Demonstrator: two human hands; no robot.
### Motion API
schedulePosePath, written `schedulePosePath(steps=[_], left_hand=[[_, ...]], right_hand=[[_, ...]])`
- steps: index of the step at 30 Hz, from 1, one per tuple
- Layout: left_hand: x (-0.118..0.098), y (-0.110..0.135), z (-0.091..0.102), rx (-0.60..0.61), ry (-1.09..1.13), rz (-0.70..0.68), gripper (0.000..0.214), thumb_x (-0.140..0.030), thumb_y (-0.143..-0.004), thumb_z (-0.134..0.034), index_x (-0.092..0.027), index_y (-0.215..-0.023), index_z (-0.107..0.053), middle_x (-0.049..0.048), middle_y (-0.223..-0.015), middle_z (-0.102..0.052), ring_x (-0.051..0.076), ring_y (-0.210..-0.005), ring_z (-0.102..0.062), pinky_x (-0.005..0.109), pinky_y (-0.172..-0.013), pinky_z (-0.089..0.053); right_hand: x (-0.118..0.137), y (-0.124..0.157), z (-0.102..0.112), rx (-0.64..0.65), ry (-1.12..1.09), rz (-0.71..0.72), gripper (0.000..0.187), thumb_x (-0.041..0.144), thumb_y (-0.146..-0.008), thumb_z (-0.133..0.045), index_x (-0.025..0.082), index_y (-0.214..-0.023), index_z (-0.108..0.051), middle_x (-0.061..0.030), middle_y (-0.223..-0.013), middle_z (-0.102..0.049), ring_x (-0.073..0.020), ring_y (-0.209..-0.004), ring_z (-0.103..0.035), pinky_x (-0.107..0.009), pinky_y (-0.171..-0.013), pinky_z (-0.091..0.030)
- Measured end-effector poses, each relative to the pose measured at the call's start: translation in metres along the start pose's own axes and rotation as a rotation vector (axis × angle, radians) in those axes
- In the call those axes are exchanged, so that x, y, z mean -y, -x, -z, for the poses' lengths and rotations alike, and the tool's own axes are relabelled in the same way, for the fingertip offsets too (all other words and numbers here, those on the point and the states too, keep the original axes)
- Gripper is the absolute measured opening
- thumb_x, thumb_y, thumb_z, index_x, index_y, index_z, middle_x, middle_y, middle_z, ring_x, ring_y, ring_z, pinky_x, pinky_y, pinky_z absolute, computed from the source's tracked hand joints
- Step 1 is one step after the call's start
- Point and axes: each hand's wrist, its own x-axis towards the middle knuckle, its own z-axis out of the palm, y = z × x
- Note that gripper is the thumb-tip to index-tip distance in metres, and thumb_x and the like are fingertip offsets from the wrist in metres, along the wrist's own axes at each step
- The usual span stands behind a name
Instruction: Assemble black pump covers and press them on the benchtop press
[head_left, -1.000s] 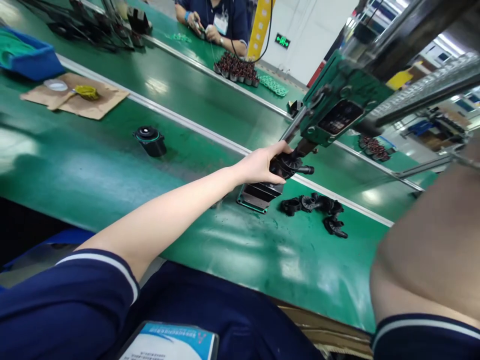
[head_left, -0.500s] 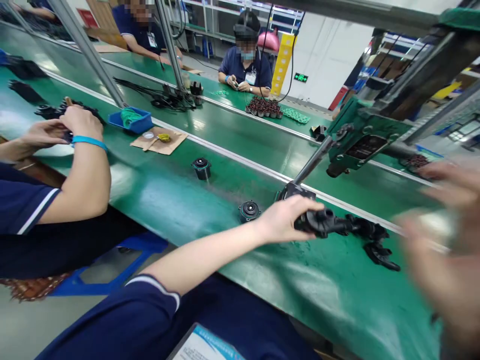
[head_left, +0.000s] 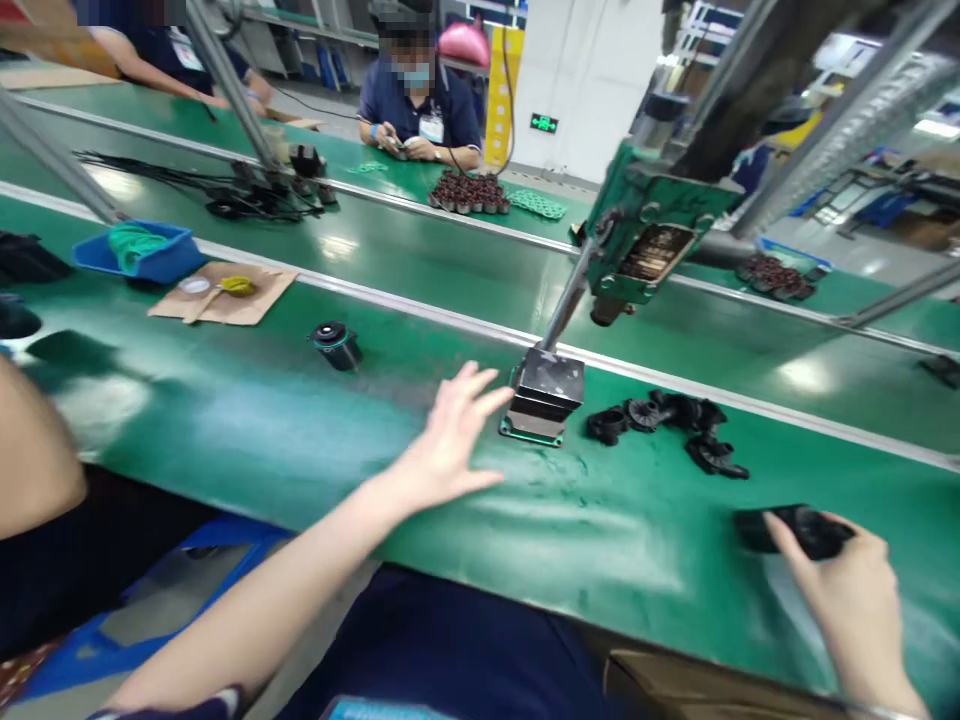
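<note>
My left hand (head_left: 448, 438) is open above the green belt (head_left: 315, 440), fingers spread, holding nothing, just left of the black block (head_left: 544, 400) at the foot of the green press (head_left: 649, 225). My right hand (head_left: 844, 590) sits at the lower right, fingers closed on a black plastic part (head_left: 795, 527) lying low over the belt. A small heap of similar black parts (head_left: 671, 425) rests on the belt right of the block. One round black part (head_left: 335, 345) stands alone further left.
A co-worker's arm (head_left: 34, 440) fills the left edge. A blue tray (head_left: 142, 252) and brown paper (head_left: 225, 295) lie far left. Across the second belt a seated person (head_left: 416, 105) works beside dark coils (head_left: 466, 192). Metal frame posts (head_left: 232, 85) rise at the back.
My left hand let go of the black part and opened, drawing back left of the block. My right hand came down and now grips a black part at the lower right.
</note>
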Motion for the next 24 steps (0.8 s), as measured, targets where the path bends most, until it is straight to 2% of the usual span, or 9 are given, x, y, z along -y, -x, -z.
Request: schedulePosePath(steps=[3, 5, 7, 8, 9, 12, 15, 19, 24], left_hand=[[0.047, 0.007, 0.021, 0.098, -0.030, 0.109, 0.087, -0.036, -0.075, -0.075, -0.021, -0.146, -0.028, 0.0181, -0.154, -0.030, 0.038, -0.148, -0.018, 0.062, -0.116, -0.026], [0.063, 0.009, 0.019, 0.152, 0.043, 0.170, 0.076, -0.036, -0.079, -0.069, -0.021, -0.144, -0.032, 0.0154, -0.146, -0.043, 0.034, -0.140, -0.039, 0.056, -0.114, -0.034], [0.062, 0.009, 0.011, 0.173, 0.108, 0.207, 0.070, -0.038, -0.081, -0.067, -0.021, -0.141, -0.035, 0.0125, -0.137, -0.053, 0.030, -0.129, -0.052, 0.052, -0.112, -0.039], [0.057, 0.009, 0.005, 0.176, 0.130, 0.210, 0.070, -0.039, -0.081, -0.067, -0.022, -0.140, -0.036, 0.0115, -0.135, -0.055, 0.029, -0.127, -0.054, 0.051, -0.111, -0.041], [0.049, 0.007, -0.002, 0.184, 0.151, 0.200, 0.070, -0.040, -0.080, -0.068, -0.023, -0.140, -0.036, 0.0108, -0.134, -0.056, 0.028, -0.127, -0.054, 0.049, -0.111, -0.042], [0.020, 0.003, -0.024, 0.207, 0.236, 0.151, 0.071, -0.038, -0.080, -0.070, -0.024, -0.141, -0.036, 0.0101, -0.135, -0.055, 0.027, -0.128, -0.054, 0.044, -0.111, -0.044], [-0.001, -0.001, -0.046, 0.205, 0.308, 0.171, 0.074, -0.036, -0.080, -0.070, -0.023, -0.142, -0.033, 0.0112, -0.139, -0.053, 0.026, -0.131, -0.052, 0.043, -0.111, -0.044], [-0.010, -0.001, -0.068, 0.172, 0.410, 0.244, 0.077, -0.034, -0.078, -0.072, -0.022, -0.142, -0.031, 0.0128, -0.139, -0.052, 0.026, -0.130, -0.053, 0.045, -0.109, -0.047], [-0.009, 0.004, -0.078, 0.123, 0.476, 0.274, 0.075, -0.032, -0.076, -0.075, -0.022, -0.138, -0.034, 0.0127, -0.135, -0.056, 0.027, -0.126, -0.057, 0.046, -0.107, -0.049]], right_hand=[[-0.054, -0.037, 0.012, -0.131, 0.052, -0.245, 0.089, 0.090, -0.050, -0.056, 0.012, -0.092, -0.063, -0.0212, -0.087, -0.057, -0.0224, -0.074, -0.056, -0.041, -0.066, -0.040], [-0.051, -0.045, 0.023, -0.296, 0.076, -0.284, 0.096, 0.091, -0.054, -0.052, 0.013, -0.108, -0.060, -0.0276, -0.110, -0.053, -0.0380, -0.111, -0.053, -0.058, -0.084, -0.038], [-0.016, -0.042, 0.027, -0.349, -0.006, -0.201, 0.097, 0.084, -0.063, -0.053, 0.012, -0.127, -0.051, -0.0291, -0.131, -0.040, -0.0392, -0.134, -0.037, -0.062, -0.101, -0.032], [0.012, -0.037, 0.025, -0.303, -0.090, -0.119, 0.092, 0.078, -0.069, -0.052, 0.011, -0.132, -0.047, -0.0282, -0.134, -0.039, -0.0339, -0.134, -0.039, -0.056, -0.106, -0.034], [0.042, -0.030, 0.019, -0.113, -0.235, -0.022, 0.087, 0.073, -0.076, -0.048, 0.011, -0.136, -0.042, -0.0268, -0.133, -0.042, -0.0275, -0.128, -0.045, -0.049, -0.105, -0.040], [0.132, -0.004, -0.017, 0.206, -0.372, 0.160, 0.075, 0.072, -0.081, -0.043, 0.017, -0.131, -0.045, -0.0111, -0.108, -0.061, -0.0096, -0.090, -0.060, -0.027, -0.081, -0.052], [0.190, 0.013, -0.059, 0.317, -0.412, 0.217, 0.077, 0.069, -0.080, -0.049, 0.016, -0.135, -0.041, -0.0105, -0.113, -0.060, -0.0097, -0.097, -0.059, -0.026, -0.087, -0.052], [0.209, 0.012, -0.081, 0.320, -0.412, 0.233, 0.075, 0.063, -0.079, -0.054, 0.011, -0.132, -0.044, -0.0130, -0.115, -0.058, -0.0130, -0.105, -0.055, -0.030, -0.096, -0.048], [0.195, 0.008, -0.064, 0.349, -0.367, 0.306, 0.066, 0.055, -0.079, -0.056, 0.014, -0.130, -0.048, -0.0099, -0.113, -0.056, -0.0078, -0.094, -0.054, -0.024, -0.089, -0.050]])
